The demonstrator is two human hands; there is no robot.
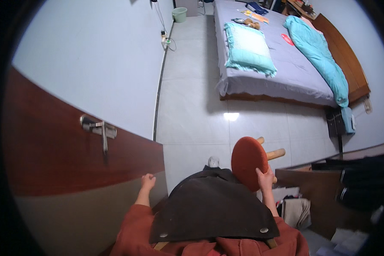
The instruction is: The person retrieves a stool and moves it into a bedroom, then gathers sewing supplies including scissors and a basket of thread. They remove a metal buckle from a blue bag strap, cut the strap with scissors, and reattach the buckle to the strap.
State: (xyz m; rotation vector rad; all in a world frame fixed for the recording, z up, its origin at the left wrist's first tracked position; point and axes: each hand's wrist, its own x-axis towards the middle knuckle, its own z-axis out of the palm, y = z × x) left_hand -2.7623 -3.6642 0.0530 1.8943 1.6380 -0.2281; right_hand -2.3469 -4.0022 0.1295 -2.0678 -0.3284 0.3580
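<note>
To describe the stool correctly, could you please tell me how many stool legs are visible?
3: upper leg, middle leg, lower leg beside the right hand; another may be hidden.

One left hand [148, 181] and one right hand [266, 179], two in all. Just one round red stool [248, 162], with three wooden legs [277, 154] showing. Only one big bed [290, 70], and on top of it one pillow [249, 49], one blue-green blanket [322, 59] and one flat red thing [287, 39]. One green bucket [179, 16] on the floor [192, 106]. One brown door [55, 158] with one shiny handle [99, 126]. One dark apron [213, 207] with two shiny round buttons [264, 230]. One pale shoe tip [213, 161].
</note>
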